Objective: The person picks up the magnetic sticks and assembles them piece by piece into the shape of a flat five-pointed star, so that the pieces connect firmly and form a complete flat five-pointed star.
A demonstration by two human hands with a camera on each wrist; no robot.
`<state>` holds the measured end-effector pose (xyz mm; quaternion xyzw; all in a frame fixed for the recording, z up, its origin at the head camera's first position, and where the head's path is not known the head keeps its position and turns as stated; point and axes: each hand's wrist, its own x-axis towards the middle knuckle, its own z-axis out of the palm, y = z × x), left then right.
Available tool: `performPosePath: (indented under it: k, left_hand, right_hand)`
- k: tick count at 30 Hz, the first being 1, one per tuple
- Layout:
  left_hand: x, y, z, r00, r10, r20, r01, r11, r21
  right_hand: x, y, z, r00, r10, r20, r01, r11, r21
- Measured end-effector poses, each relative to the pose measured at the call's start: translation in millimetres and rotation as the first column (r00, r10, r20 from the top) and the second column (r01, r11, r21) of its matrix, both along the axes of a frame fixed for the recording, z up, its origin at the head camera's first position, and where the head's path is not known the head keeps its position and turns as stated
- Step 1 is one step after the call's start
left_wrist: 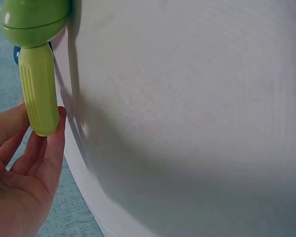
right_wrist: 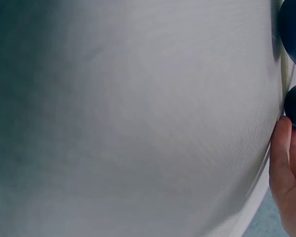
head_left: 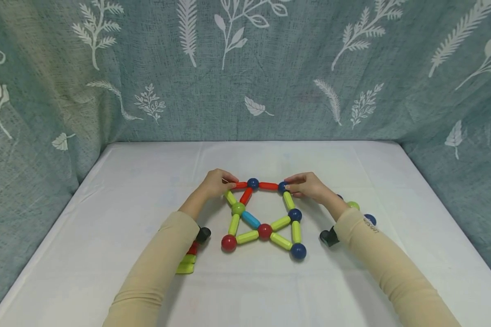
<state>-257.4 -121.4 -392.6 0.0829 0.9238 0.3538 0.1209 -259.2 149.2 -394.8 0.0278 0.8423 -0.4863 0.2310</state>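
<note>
On the white table lies a flat frame of magnetic sticks and balls. My left hand (head_left: pixel 217 184) pinches the left end of a red stick (head_left: pixel 241 185) joined to the top blue ball (head_left: pixel 253 183). Just below those fingertips is the loose end of a yellow-green stick (left_wrist: pixel 39 91), whose other end meets a green ball (left_wrist: pixel 35 22). At the frame's upper right corner, my right hand (head_left: pixel 308 187) holds a blue ball (head_left: pixel 283 187) between thumb and fingers. Another red stick (head_left: pixel 268 186) links the two blue balls. The right wrist view shows only part of that hand (right_wrist: pixel 291 173).
Two red balls (head_left: pixel 228 243) (head_left: pixel 264 231), a light blue stick (head_left: pixel 251 220) and more blue balls (head_left: pixel 298 251) form the lower frame. Spare sticks (head_left: pixel 186 267) lie beside the left forearm. Loose balls (head_left: pixel 370 220) lie behind the right forearm. A patterned curtain (head_left: pixel 253 68) surrounds the table.
</note>
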Motion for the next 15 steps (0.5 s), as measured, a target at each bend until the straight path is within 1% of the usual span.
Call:
performPosePath:
  k: [4,6,8,12,15]
  left_hand:
    - [3.7,1,2.3,1.000,-0.009,0.002,0.009,1.000,-0.007]
    - [7.2,1,4.0,1.000,-0.029,-0.011,0.029,0.999,-0.015]
    - [11.8,1,5.9,0.997,-0.059,-0.041,0.057,0.998,-0.028]
    - [26.7,-1,10.3,0.988,-0.107,-0.112,0.102,0.994,-0.049]
    - [42.0,-2,12.4,0.983,-0.130,-0.131,0.129,0.991,-0.020]
  right_hand:
    - [0.4,0,-0.4,1.000,0.004,-0.002,-0.004,1.000,-0.003]
    - [-0.1,0,-1.0,1.000,0.006,-0.001,-0.006,1.000,-0.005]
    - [-0.9,0,-1.6,1.000,0.008,0.003,-0.008,1.000,-0.007]
    - [-2.1,0,-1.5,1.000,0.018,0.008,-0.018,1.000,-0.006]
    - [-2.6,1,-1.5,0.999,0.033,0.005,-0.033,0.999,-0.006]
